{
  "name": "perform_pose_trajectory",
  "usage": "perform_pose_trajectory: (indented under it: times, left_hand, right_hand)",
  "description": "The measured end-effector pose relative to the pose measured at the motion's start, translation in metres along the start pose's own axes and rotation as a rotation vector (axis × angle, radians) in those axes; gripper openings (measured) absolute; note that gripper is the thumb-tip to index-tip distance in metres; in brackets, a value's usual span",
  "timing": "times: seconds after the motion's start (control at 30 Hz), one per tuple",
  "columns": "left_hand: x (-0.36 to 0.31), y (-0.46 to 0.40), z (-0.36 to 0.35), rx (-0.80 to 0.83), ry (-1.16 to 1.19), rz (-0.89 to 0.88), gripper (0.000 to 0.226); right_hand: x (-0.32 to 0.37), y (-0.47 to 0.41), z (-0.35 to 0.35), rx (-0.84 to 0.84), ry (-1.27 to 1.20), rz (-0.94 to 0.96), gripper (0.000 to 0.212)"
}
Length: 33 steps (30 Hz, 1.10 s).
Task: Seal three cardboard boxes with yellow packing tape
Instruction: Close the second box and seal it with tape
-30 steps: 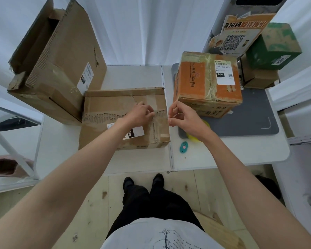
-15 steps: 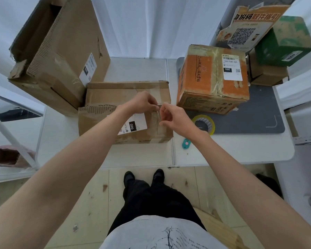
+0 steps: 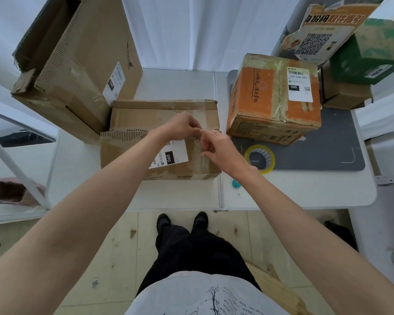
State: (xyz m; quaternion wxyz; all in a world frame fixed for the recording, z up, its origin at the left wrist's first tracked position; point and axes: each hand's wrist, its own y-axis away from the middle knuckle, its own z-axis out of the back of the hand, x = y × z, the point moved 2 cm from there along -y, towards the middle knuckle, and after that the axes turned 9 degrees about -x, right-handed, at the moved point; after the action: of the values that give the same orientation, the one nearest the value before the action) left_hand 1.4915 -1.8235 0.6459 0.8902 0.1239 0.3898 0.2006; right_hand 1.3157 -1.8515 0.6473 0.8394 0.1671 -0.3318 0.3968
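A flat brown cardboard box (image 3: 141, 123) with a white label lies on the white table in front of me. Both hands meet over its right part, near the torn flap seam. My left hand (image 3: 182, 127) and my right hand (image 3: 216, 147) have their fingertips together, pinching a thin clear strip of tape (image 3: 202, 142) above the box top. A roll of yellow packing tape (image 3: 259, 158) lies flat just right of my right hand, on the edge of a grey mat. An orange box (image 3: 274, 96) wrapped in tape stands behind the roll. A big open brown box (image 3: 77, 57) stands at the back left.
A small teal cutter (image 3: 236, 184) lies on the table (image 3: 180, 194) near its front edge. A green box (image 3: 371, 53) on a brown box and a QR-code sign (image 3: 323, 30) crowd the back right. A grey mat (image 3: 328, 151) covers the right side. My feet stand below.
My hands have come together over the flat box's right side. The right hand moved left, off the yellow tape roll, which now shows in full.
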Motion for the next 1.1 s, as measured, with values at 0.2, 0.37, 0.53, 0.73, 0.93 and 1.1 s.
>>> perform_pose_trajectory:
  times: [0.2, 0.37, 0.53, 0.73, 0.93, 1.1]
  left_hand:
    - [-0.007, 0.006, 0.004, 0.019, 0.044, 0.01, 0.034]
    - [-0.007, 0.01, 0.009, 0.188, 0.033, -0.01, 0.03]
    - [-0.007, 0.009, 0.007, 0.264, -0.032, -0.026, 0.052]
    - [-0.005, 0.009, 0.001, 0.215, -0.09, -0.05, 0.06]
    - [-0.006, 0.011, -0.002, 0.127, -0.085, -0.062, 0.049]
    - [-0.007, 0.01, -0.006, 0.055, -0.052, -0.059, 0.033]
  right_hand:
    - [0.0, 0.0, -0.004, -0.026, 0.066, 0.09, 0.023]
    - [-0.003, 0.002, -0.009, -0.026, 0.106, 0.135, 0.025]
    - [-0.003, 0.0, -0.014, -0.039, 0.227, 0.158, 0.037]
    - [0.003, 0.0, -0.014, -0.146, 0.378, 0.189, 0.042]
    - [0.011, 0.001, -0.014, -0.206, 0.444, 0.185, 0.046]
    - [0.014, -0.002, -0.011, -0.19, 0.464, 0.155, 0.048]
